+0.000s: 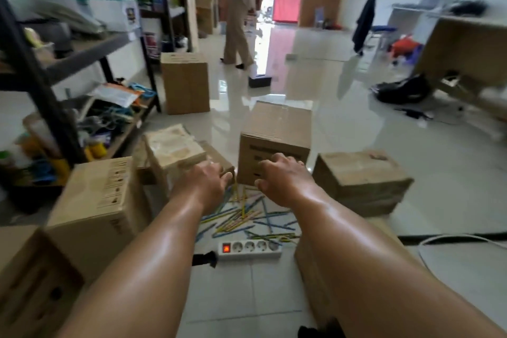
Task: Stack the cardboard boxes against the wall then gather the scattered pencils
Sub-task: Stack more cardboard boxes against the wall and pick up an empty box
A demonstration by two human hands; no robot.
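1. Head view, hands: both arms reached forward. The left hand (209,181) and right hand (280,176) were side by side, backs up, fingers loosely bent. Neither held anything.
2. Target, as I judged it: the upright box (274,143) stood on the floor (343,118) dead ahead with its printed near face towards the person.
3. Key relation: the right hand was the nearer one. Its fingertips overlapped the lower left of that near face, but blur meant I couldn't tell whether they touched. The left hand sat just left of the box's left edge, apart from it.
4. My judgement was that a two-sided grip needed the left hand on the left face and the right hand moved across to the right face. The box looked taller than wide, so its long axis was vertical.
5. Other boxes were scattered and unstacked:
   - a pale-topped box (175,147) forward-left
   - a tilted box (98,208) near left
   - a flat box (360,181) right
   - a far box (185,84) by the end of the shelf rack (35,74)
6. The wall ran along the left behind the rack, so the carry probably went forward-left.
7. The pencils (247,217) lay on the floor under and just behind the hands, between the upright box and the power strip (249,250). Their axes pointed every way. None had been gathered.
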